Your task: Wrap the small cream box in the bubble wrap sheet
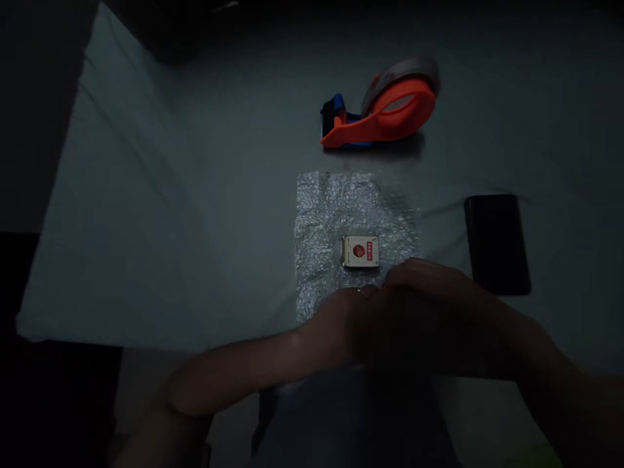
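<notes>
the left hand [344, 325] and the right hand [429, 292] are meeting at the near edge of a bubble wrap sheet [336, 208], which is lying flat on the pale-covered table [195, 195]. the light is dim, so i cannot tell whether the hands are open, closed or gripping the sheet's edge. a small box [361, 251] with a red mark is sitting on the sheet, just beyond the fingertips. an orange tape dispenser [385, 114] is resting on the far side, and a black phone [497, 244] is lying right of the sheet, near the right hand.
</notes>
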The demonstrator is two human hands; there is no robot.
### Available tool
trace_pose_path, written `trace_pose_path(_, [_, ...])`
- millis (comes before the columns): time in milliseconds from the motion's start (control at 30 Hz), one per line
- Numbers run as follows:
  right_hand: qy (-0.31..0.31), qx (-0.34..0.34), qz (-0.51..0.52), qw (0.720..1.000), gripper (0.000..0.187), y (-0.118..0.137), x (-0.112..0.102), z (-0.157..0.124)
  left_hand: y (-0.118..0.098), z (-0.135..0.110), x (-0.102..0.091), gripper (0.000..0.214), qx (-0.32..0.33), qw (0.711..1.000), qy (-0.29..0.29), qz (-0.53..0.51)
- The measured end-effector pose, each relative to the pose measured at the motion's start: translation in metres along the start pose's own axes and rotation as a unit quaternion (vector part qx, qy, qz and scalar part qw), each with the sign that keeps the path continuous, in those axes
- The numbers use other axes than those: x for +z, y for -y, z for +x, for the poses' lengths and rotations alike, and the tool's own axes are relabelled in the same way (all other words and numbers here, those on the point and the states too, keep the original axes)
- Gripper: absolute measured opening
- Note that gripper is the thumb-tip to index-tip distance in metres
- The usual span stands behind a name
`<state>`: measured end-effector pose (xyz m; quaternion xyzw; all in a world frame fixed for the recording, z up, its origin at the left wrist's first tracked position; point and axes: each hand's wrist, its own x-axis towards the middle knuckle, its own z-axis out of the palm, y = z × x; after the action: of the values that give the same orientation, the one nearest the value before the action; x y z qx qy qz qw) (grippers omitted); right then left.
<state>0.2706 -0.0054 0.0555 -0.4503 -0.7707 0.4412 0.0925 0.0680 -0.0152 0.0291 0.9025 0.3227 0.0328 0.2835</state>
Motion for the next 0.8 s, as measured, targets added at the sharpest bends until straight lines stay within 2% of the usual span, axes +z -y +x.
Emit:
trace_pose_path(67, [-0.029,-0.009,0.010,0.999,0.008,-0.006,0.002,0.002,0.004,-0.002,-0.014,0.015,0.013,0.999,-0.032,0.000])
trace_pose_path(167, [-0.076,-0.028,0.032,0.996,0.012,-0.020,0.004,0.004,0.013,-0.005,-0.037,0.016,0.031,0.996,-0.062,-0.062])
trace_pose_path(233, [-0.086,-0.008,0.061,0.994,0.013,-0.027,0.002,0.003,0.021,-0.006,-0.051,0.020,0.010,0.992,-0.065,-0.103])
trace_pose_path(333, [-0.091,0.031,0.098,0.991,0.016,-0.033,-0.003,0.002,0.034,-0.006,-0.064,0.004,-0.035,0.982,-0.127,-0.135])
trace_pose_path(433, [-0.103,0.069,0.104,0.987,0.022,-0.033,-0.007,0.005,0.048,-0.002,-0.064,0.005,-0.092,0.960,-0.199,-0.174])
trace_pose_path(533, [-0.129,0.094,0.094,0.983,0.025,-0.031,-0.009,0.010,0.055,0.006,-0.056,0.006,-0.147,0.931,-0.225,-0.247])
trace_pose_path(633, [-0.162,0.115,0.081,0.977,0.023,-0.030,-0.009,0.015,0.053,0.011,-0.050,0.009,-0.179,0.913,-0.225,-0.289])
trace_pose_path(733, [-0.188,0.135,0.084,0.969,0.021,-0.032,-0.005,0.016,0.050,0.013,-0.048,0.027,-0.193,0.912,-0.200,-0.301])
trace_pose_path(800, [-0.195,0.149,0.080,0.966,0.022,-0.035,-0.002,0.017,0.050,0.013,-0.047,0.026,-0.197,0.910,-0.198,-0.306])
